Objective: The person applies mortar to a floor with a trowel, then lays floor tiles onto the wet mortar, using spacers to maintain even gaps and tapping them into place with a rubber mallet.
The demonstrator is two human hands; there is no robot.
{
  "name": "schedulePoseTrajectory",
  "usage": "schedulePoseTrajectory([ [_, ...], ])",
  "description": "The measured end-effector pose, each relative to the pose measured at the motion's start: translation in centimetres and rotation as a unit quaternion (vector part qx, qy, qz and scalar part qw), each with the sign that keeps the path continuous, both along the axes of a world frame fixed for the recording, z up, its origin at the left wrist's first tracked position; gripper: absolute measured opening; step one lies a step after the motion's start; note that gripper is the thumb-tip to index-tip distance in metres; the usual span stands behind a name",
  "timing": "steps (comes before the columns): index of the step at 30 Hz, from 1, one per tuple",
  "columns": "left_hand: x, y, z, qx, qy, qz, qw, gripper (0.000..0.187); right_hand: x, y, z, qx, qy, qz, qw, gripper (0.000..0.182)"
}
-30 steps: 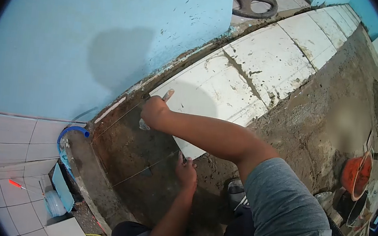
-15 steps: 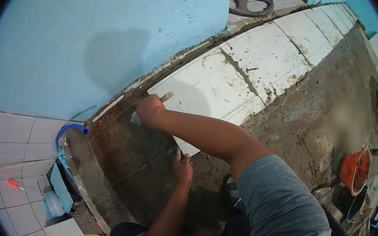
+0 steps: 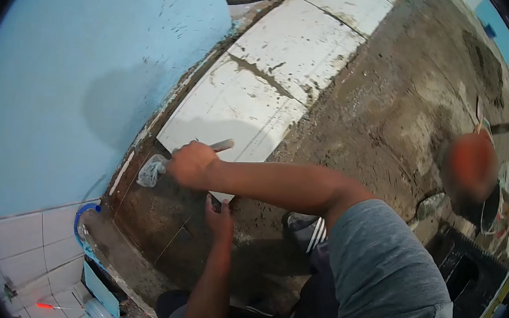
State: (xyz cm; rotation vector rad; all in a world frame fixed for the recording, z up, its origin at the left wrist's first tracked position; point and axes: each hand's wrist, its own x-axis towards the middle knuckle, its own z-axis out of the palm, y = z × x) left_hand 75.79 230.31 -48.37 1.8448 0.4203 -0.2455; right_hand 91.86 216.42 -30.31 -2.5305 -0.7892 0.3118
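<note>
My right hand [image 3: 193, 164] is wrapped around a short-handled tool, its pale handle end [image 3: 224, 145] sticking out to the right over the tile. Its head [image 3: 152, 171], wrapped in cloudy clear plastic, shows left of the fist, above dark wet mortar. Under my right forearm lies the nearest white tile [image 3: 223, 107], smeared with grey mortar. Below that arm my left hand [image 3: 220, 218] has its fingertips at the tile's near corner, thumb and finger closed on it; the contact is partly hidden.
More mortar-marked white tiles [image 3: 291, 31] continue up along the blue wall [image 3: 91, 70]. A taut string [image 3: 171, 243] crosses the dark bed. Rough mortar floor [image 3: 381, 116] spreads right, toward an orange bucket [image 3: 471, 164]. A blue hose [image 3: 80, 219] curls at lower left.
The view has shifted to the right and down. My right hand and the tool have moved nearer my left hand, and the plastic-wrapped head shows more. My left hand stays at the tile's corner.
</note>
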Motion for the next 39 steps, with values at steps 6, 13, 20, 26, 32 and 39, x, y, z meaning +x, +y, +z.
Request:
schedulePoseTrajectory([
  [6, 0.2, 0.5, -0.4, 0.055, 0.007, -0.007, 0.998, 0.062, -9.1, -11.8, -2.3, 0.053, 0.086, -0.228, 0.968, 0.063],
  [13, 0.3, 0.7, -1.8, 0.08, -0.002, -0.004, 0.997, 0.061, -14.8, -21.3, -8.3, 0.039, 0.076, -0.482, 0.872, 0.061],
  [20, 0.0, -0.2, -1.8, 0.108, -0.031, 0.044, 0.993, 0.059, -15.4, -21.4, -9.2, 0.013, 0.102, -0.465, 0.88, 0.061],
  [26, -0.2, -1.4, 0.5, 0.136, -0.03, 0.02, 0.99, 0.067, -15.0, -21.2, -10.1, 0.008, 0.087, -0.459, 0.884, 0.064],
  [32, -0.4, -1.4, 0.5, 0.139, -0.037, -0.011, 0.99, 0.076, -14.8, -21.9, -9.6, 0.018, 0.083, -0.456, 0.886, 0.066],
  [39, -0.3, -1.8, 1.8, 0.165, -0.016, -0.032, 0.986, 0.071, -14.6, -22.0, -10.8, 0.001, 0.063, -0.443, 0.894, 0.06],
])
